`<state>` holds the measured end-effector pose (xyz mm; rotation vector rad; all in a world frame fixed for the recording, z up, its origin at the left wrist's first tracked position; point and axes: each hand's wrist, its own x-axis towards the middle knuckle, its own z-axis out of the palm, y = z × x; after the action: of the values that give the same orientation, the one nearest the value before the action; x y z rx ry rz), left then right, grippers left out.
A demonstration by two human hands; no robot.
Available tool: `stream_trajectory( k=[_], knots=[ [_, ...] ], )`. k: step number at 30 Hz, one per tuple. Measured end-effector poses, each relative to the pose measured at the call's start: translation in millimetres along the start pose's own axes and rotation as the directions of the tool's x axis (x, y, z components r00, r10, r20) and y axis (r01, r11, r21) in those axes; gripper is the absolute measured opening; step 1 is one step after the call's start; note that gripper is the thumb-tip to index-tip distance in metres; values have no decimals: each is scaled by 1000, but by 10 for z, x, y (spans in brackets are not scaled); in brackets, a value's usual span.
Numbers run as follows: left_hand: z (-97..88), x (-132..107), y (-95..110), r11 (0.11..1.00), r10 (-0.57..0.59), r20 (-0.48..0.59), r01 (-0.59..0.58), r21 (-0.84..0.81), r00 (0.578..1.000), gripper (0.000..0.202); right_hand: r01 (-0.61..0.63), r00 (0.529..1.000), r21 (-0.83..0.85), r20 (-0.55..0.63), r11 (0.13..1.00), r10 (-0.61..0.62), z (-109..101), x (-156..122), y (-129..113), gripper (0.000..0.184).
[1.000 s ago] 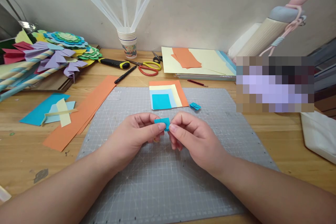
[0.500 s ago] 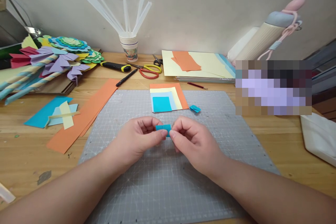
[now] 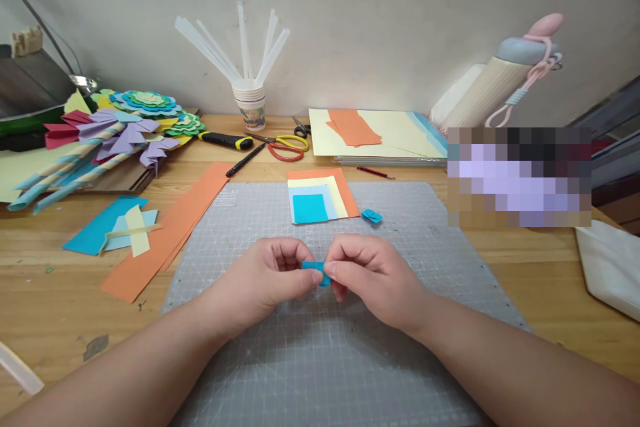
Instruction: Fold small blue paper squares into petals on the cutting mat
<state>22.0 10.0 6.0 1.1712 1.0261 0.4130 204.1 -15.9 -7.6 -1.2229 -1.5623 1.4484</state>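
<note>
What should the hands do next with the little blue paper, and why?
Probably press the little blue paper with the fingertips to sharpen a crease: the left hand and right hand both pinch it, and a similar blue piece, already folded, lies on the grey mat.

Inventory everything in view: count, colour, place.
held paper: 1, blue, between hands
folded paper: 1, blue, on mat
layered squares: 4, multicoloured, mat's far edge
mat: 1, grey, centre
strips: several, orange, left
scraps: several, blue and yellow, left
scissors: 2, black, red-yellow, back
cutter: 1, black-yellow, back
pen: 1, black, back
pencil: 1, red, back
cups: stack, white, back
slats: several, white, in cups
flowers: several, multicoloured, left
sheets: stack, yellow, back
cylinder: 1, beige, right
tray: 1, white, right
table: 1, brown, below
left hand: 1, bare, centre
right hand: 1, bare, centre
</note>
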Motion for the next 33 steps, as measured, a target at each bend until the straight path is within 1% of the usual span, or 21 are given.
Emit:
stream_trajectory(
  k=[3,7,10,13,15,18,21,23,27,29,33],
  knots=[
    [-32,7,-28,998,25,4,-24,-55,1000,16,-16,999,73,31,997,14,1,4,0,19],
    [-57,19,-66,987,51,-40,-57,-148,998,17,-21,998,163,64,986,11,7,14,-6,17],
    [-55,27,-71,984,51,-48,-58,-166,998,17,-39,997,130,74,991,30,18,16,-30,16],
    [-47,31,-70,987,57,-44,-63,-150,997,17,-47,998,100,56,994,42,46,17,-37,17],
    [-39,31,-72,988,63,-52,-70,-139,997,17,-43,999,84,16,996,42,73,19,-16,17],
    [-19,29,-70,991,66,-57,-72,-111,996,18,-16,998,11,-64,1000,17,112,24,31,17],
    [9,25,-55,994,61,-60,-66,-90,996,18,-10,995,-45,-97,999,6,127,22,50,18],
    [23,21,-41,995,58,-70,-64,-83,996,19,-25,997,-26,-78,999,23,118,19,35,18],
    [28,24,-21,991,93,-93,-101,-89,991,20,-31,999,47,10,998,31,86,18,-8,18],
    [23,31,-23,987,106,-92,-116,-108,990,20,-25,1000,46,12,999,24,77,21,-12,18],
    [18,48,-51,985,119,-56,-125,-122,991,19,-19,999,30,-25,999,20,75,23,5,19]
  ],
)
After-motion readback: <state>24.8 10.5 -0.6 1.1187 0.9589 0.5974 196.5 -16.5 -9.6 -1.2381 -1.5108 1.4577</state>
